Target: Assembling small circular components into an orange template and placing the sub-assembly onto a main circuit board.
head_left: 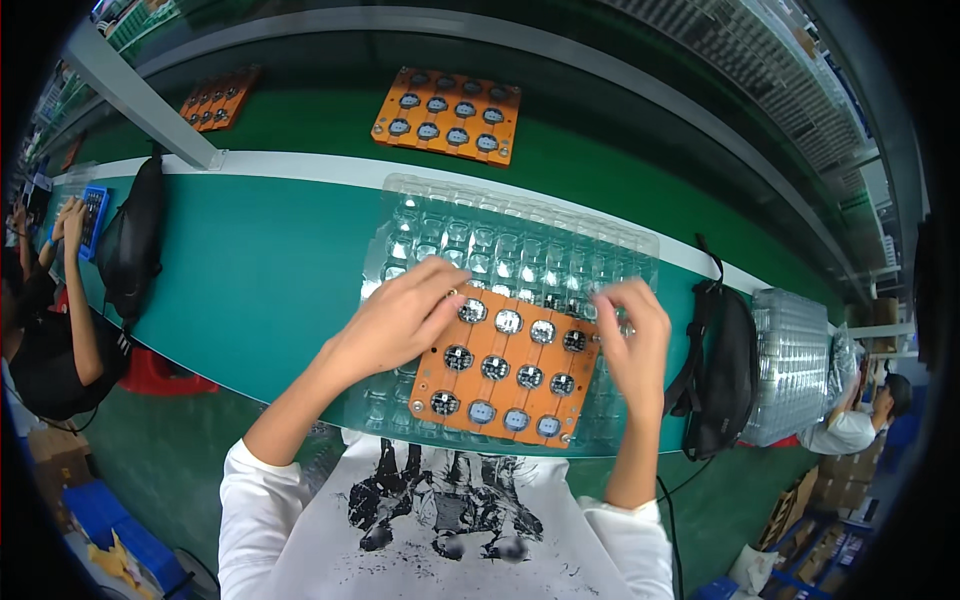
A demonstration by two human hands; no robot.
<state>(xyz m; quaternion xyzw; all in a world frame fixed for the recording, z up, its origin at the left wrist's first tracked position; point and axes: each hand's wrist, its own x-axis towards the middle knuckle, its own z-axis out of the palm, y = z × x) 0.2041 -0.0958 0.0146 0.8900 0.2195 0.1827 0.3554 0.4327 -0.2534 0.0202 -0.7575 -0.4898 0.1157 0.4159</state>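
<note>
An orange fixture plate (505,385) with rows of round pockets lies tilted over a clear plastic blister tray (400,225). Most pockets show small round parts with shiny metal or dark circuitry; several along the near edge look pale grey. My left hand (405,310) is closed at the plate's far left corner, thumb and fingers pinched round it. Beyond the plate's far right corner, over the tray, my right hand (635,330) has its thumb and fingers drawn together. Its fingertips are slightly blurred, and whatever they hold is too small to make out.
A second orange plate (450,115) rests on the green shelf behind the bench, another (220,98) farther left. Black bags (722,370) stand at both sides. Stacked clear trays (790,365) sit at right. A co-worker's hands (70,220) hold a blue tray (93,222) at far left.
</note>
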